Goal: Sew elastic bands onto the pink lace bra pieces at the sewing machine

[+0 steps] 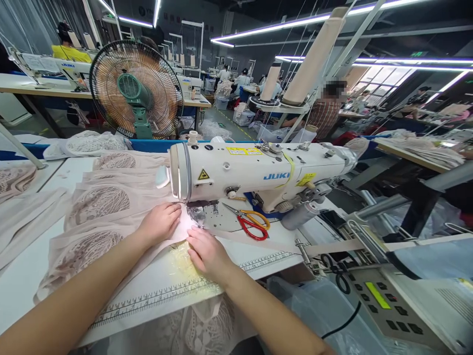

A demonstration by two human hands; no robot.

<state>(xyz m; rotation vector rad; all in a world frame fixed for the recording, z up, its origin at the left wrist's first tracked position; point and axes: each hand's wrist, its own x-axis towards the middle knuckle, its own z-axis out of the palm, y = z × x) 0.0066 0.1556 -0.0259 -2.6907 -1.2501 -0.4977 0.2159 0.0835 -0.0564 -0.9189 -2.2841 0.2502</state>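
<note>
My left hand [159, 222] lies flat, fingers together, on pale pink lace fabric [96, 202] just left of the presser foot [195, 213] of a white Juki sewing machine [258, 170]. Right in front of the needle, my right hand [205, 250] presses the same fabric down, fingers stretched toward the foot. Both hands rest on the cloth rather than grip it. A work light shines brightly between them. The fabric runs left across the table in overlapping lace pieces and hangs over the front edge.
Red and yellow scissors [252, 224] lie on the machine bed to the right. A control panel [384, 301] sits at lower right. A green fan [136, 91] stands behind the table [33, 271]. Thread cones [314, 59] rise behind the machine. Other people sew at distant tables.
</note>
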